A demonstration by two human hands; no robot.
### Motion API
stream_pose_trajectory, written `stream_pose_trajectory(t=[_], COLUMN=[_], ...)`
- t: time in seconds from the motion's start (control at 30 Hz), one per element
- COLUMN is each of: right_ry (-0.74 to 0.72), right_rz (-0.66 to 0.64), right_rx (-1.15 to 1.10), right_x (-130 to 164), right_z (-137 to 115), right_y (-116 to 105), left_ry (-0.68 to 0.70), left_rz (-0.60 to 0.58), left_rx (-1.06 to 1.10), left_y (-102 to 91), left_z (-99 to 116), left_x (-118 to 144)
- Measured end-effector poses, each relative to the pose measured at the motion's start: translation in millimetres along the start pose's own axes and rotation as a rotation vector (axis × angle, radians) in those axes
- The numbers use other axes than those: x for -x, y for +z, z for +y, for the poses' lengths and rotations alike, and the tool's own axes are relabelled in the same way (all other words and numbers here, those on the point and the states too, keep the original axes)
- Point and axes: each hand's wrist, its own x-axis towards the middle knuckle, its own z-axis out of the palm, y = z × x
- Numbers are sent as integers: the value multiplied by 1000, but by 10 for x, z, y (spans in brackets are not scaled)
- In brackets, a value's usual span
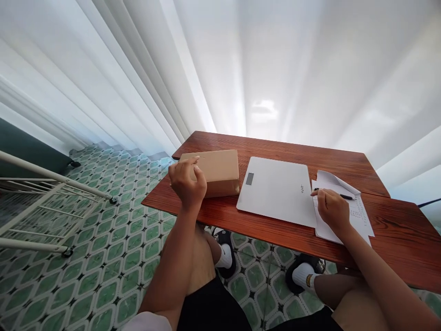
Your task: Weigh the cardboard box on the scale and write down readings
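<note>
The left hand (188, 181) is wrapped over the near left corner of the box (215, 172), thumb on top and fingers curled down the side; it is a grasp, not a mere rest, though how firmly it grips cannot be told. The box lies flat on the table (275, 149), long side toward the person, probably held so to keep it steady or to shift it; its right end sits just beside the scale (275, 191), almost touching its left edge.

The right hand (332, 209) rests on the paper (358, 216), closed round a pen (339, 196) in a writing grip; the pen points away from the hand to the right, its tip low over the sheet, where rows of small marks show, too small to read. The heel of the hand pins the paper, which would keep it from sliding while written on; the sheet's left edge runs under or against the scale's right edge, which of the two I cannot tell.

The scale lies between the two hands, flat and bare, its small grey window nearer the left hand; it is within reach of either.

Beyond the hands hangs a white curtain (241, 64); left of the left hand, on the green tiled floor (113, 257), stands a white rack (44, 193), well apart from the table; below the table edge the person's knees and socked feet show.
</note>
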Motion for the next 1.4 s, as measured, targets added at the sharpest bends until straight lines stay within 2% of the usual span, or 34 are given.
stream_pose_trajectory(t=[0.13,0.27,0.37,0.53,0.7,0.83,0.93,1.07,1.17,1.4], right_ry=[-35,-141,-183,-183,-65,95,170,312,377,349], right_rz=[40,118,123,14,-81,-200,-304,-423,-458,-529], right_rx=[-17,-122,-178,-263,-329,-518,-665,-789,-820,-819], right_x=[3,18,23,-118,-457,-683,-760,-790,-807,-798], right_z=[-3,-108,-285,-736,-1314,-1729,-1929,-2076,-2137,-2177], right_y=[-33,-42,-32,15,165,386,561,712,746,795], left_ry=[-64,-165,-195,-271,-382,-514,-588,-628,-644,-653], left_rz=[-54,-105,-155,-240,-319,-404,-486,-574,-610,-742], left_rx=[-11,-45,-62,-70,-88,-107,-127,-153,-173,-222], left_y=[-38,-76,-84,-124,-233,-338,-398,-437,-447,-441], left_z=[-102,-175,-211,-252,-355,-423,-435,-440,-458,-504], left_x=[-21,-33,-43,-69,-115,-165,-196,-225,-239,-224])
